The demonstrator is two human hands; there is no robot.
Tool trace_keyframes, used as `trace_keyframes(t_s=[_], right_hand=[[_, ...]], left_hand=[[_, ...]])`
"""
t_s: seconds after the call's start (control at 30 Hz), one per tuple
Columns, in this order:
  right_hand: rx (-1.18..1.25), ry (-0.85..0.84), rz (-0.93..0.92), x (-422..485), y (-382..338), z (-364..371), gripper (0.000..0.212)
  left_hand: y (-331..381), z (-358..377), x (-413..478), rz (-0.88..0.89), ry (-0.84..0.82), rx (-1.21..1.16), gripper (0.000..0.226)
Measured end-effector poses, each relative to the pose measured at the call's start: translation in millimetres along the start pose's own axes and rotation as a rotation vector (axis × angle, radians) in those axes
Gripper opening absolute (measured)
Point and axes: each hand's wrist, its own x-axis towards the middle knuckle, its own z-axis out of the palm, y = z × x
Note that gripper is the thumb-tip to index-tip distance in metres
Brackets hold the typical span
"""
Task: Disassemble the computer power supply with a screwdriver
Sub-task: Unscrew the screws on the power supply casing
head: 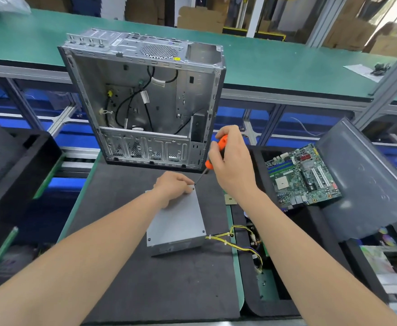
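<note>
Two grips, frame centre: left grip (172,184) holds the power supply (176,222) by its far edge on the dark worktop (145,290); right grip (232,161) wraps the screwdriver (221,143), tip at a corner screw (193,188). Likely the cover-unscrewing step; next needs square, firm turning.

No text, label or number is legible anywhere.

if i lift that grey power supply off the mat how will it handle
The power supply is a sheet-metal box, so probably rigid and heavy for its size. Lying flat, it seems unlikely to roll. Its yellow and black wires curve loosely and would likely dangle.
</note>
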Motion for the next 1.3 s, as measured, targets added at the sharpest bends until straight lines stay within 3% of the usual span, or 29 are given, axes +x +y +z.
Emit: trace_keyframes(t_s=[0.27,0.73,0.87,1.0,1.07,1.17,1.3], right_hand=[[-0.017,-0.048,0.011,0.5,-0.1,7.3,0.009],[-0.053,-0.068,0.012,2.4,-1.1,7.1,0.009],[-0.111,-0.165,-0.057,8.0,-3.7,2.2,0.009],[-0.188,-0.219,-0.063,20.5,-12.7,-2.0,0.006],[-0.282,-0.213,-0.036,26.6,-18.7,-0.4,0.018],[-0.461,-0.228,-0.001,36.3,-25.7,3.6,0.031],[-0.522,-0.313,0.045,48.3,-31.1,9.9,0.023]], left_hand=[[-6.9,-5.0,-2.3,0.122,-0.083,-0.01,0.043],[-10.8,-6.0,0.0,0.177,-0.114,0.032,0.036],[-10.6,-5.7,-1.3,0.173,-0.102,0.06,0.034],[-13.1,2.0,-7.5,0.266,0.006,0.19,0.014],[-15.3,10.6,-12.9,0.374,0.127,0.267,0.005],[-18.9,20.2,-13.9,0.497,0.184,0.209,0.01],[-21.2,23.3,-13.0,0.575,0.213,0.241,0.012]])
